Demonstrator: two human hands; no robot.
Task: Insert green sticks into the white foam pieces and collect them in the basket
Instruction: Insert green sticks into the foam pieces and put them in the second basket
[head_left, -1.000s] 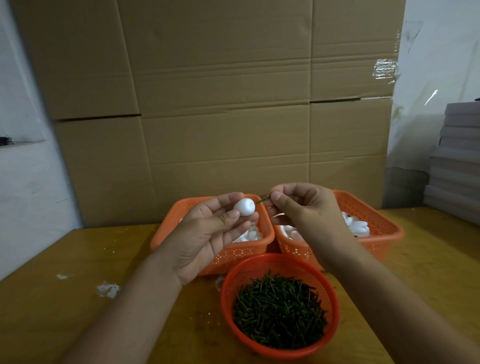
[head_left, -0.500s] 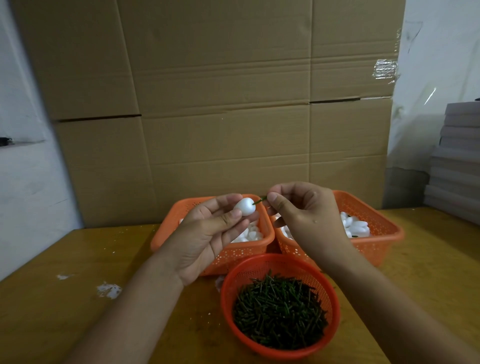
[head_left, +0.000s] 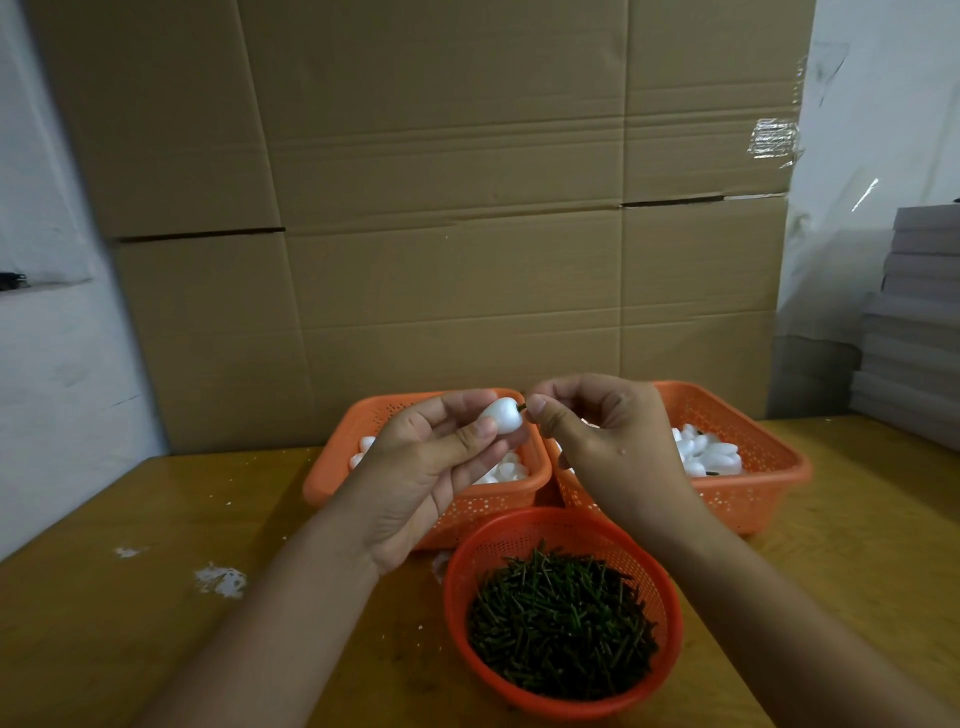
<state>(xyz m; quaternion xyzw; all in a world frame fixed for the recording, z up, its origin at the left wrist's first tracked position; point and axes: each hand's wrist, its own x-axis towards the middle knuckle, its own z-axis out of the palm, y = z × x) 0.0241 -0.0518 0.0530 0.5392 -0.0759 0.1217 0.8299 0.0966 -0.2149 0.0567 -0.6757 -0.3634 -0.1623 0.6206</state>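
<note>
My left hand pinches a white egg-shaped foam piece between thumb and fingers, held above the baskets. My right hand pinches a short green stick whose tip is in the foam piece's right end; only a little of the stick shows. A round orange basket in front holds a heap of green sticks. Behind it stand two rectangular orange baskets: the left basket with plain foam pieces, and the right basket with foam pieces bearing sticks.
The baskets sit on a yellowish wooden table with white foam crumbs at the left. A tall cardboard wall stands right behind the baskets. Grey stacked boards are at the far right.
My right hand has moved left towards the foam piece, pushing the green stick further in; less of the stick shows now. My left hand has stayed nearly still.
</note>
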